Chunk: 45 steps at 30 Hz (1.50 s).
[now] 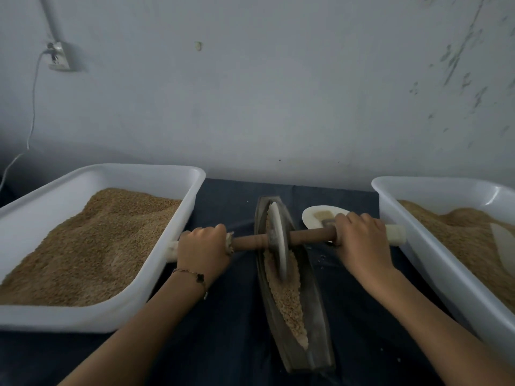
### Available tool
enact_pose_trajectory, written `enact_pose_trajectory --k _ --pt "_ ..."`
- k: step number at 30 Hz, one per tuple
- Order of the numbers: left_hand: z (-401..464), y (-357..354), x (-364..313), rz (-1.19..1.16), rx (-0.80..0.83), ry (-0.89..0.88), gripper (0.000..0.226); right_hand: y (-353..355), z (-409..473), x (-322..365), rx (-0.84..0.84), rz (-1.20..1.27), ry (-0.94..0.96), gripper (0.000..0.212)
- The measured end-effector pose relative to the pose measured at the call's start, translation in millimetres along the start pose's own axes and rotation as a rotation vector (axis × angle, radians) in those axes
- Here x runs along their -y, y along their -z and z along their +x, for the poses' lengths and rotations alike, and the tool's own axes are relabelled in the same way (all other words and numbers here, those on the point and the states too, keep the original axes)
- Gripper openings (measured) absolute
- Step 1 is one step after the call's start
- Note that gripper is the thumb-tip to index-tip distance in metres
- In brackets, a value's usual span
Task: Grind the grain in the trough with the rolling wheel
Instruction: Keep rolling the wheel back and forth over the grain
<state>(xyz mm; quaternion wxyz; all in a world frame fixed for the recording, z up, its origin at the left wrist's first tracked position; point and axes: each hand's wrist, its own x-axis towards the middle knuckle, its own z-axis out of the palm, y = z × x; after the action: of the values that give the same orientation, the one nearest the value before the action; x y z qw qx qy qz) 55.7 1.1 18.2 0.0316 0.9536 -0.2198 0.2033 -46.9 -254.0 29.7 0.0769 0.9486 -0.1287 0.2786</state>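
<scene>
grinding was under way: the left hand (201, 247) and right hand (359, 237) each clenched an end of the wooden axle (309, 235), holding the rolling wheel (278, 240) upright in the trough (292, 285), toward its far end. coarse grain (287, 296) lay along the trough nearer the person, so the next move probably called for drawing the wheel back over it with steady downward pressure.

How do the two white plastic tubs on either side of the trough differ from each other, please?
The left white plastic tub shows whole, its tan grain filling the floor; the right white plastic tub is cut off by the frame edge. The right tub's grain has a pale scoop-like piece lying in it; the left tub's does not. Both are rectangular, sit on the dark cloth and hold similar grain.
</scene>
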Motion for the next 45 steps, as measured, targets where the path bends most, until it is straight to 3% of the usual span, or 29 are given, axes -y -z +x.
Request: enact_pose_trajectory --k 5,9,12,14,18,23,26,29,35,38,45 --pt "-48 22 0 -0.021 -0.009 -0.067 0.021 30 -48 -9 -0.028 -0.011 0.063 0.037" --pt "-70 37 -2 -0.099 -0.101 -0.212 0.041 44 -67 -13 -0.035 0.028 0.097 0.047" --pt "-67 35 -2 -0.051 -0.038 -0.171 0.040 45 -65 -11 -0.041 0.052 0.094 0.051" --pt "-56 25 1 0.022 0.028 -0.079 0.026 39 -59 -9 -0.064 0.054 0.079 0.046" --pt "-29 8 3 -0.028 0.078 0.003 0.021 13 -29 -4 -0.072 0.022 0.048 0.038" --pt "17 1 -3 0.032 0.070 0.046 0.021 -17 24 -1 0.086 -0.051 -0.048 0.006" --pt "40 1 -9 0.074 0.090 0.073 0.025 -28 43 -2 0.172 -0.055 -0.088 0.009" --pt "50 2 -9 0.092 0.130 0.095 0.016 -33 49 -2 0.135 -0.066 -0.110 0.004" --pt "32 0 -8 0.069 0.124 0.107 0.017 -24 35 -1 0.059 -0.065 -0.023 0.025" --pt "6 7 -6 -0.002 0.125 0.046 0.017 -3 11 -3 0.034 -0.014 0.061 0.019" --pt "-63 48 -5 0.035 0.134 -0.074 0.018 38 -66 -19 -0.082 0.049 0.127 0.042"
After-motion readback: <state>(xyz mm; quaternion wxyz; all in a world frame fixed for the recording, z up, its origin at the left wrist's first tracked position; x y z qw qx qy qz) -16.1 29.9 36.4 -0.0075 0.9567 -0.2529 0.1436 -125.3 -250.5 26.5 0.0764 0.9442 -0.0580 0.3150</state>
